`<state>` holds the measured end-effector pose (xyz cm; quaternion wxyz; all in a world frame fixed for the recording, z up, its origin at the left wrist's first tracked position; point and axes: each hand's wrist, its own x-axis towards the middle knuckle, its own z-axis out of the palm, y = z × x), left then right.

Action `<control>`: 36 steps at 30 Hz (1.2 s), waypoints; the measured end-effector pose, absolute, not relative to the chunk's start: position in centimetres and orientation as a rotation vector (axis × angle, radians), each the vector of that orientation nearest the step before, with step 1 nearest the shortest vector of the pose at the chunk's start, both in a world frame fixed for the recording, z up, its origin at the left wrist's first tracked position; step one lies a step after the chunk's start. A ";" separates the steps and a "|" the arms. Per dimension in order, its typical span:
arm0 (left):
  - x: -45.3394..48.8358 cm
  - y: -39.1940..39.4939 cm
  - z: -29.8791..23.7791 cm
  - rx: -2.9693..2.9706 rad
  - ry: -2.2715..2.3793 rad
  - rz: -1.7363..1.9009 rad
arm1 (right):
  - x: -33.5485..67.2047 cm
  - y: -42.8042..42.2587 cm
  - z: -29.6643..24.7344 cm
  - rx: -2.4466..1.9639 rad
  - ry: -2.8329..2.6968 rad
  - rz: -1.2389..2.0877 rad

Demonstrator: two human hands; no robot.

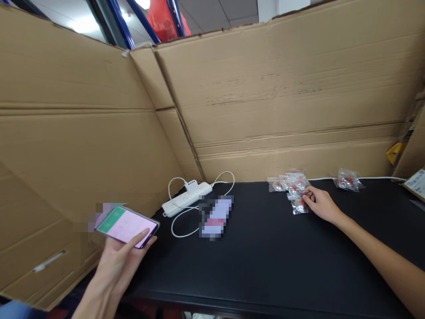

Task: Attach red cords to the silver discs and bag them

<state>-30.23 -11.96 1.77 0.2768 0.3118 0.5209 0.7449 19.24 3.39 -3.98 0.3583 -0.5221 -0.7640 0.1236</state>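
The left hand (123, 256) and right hand (318, 203) are bare, joining slim, uncovered forearms (368, 246).

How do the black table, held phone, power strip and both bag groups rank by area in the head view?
1. Black table
2. Held phone, helped by being nearer the camera
3. Power strip and left bag group: too alike to rank
4. Right bag group

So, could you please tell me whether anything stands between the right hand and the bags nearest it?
Nothing visible does: the right hand is at the right edge of those bags, though whether it grips one is unclear.
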 end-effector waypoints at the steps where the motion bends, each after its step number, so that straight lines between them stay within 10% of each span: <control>1: -30.3 -12.0 1.8 0.846 1.374 2.000 | 19.2 3.4 -4.0 -1.351 -1.973 0.320; 36: -30.0 -12.2 2.1 0.742 1.254 1.972 | 19.4 3.6 -4.2 -1.354 -1.970 0.300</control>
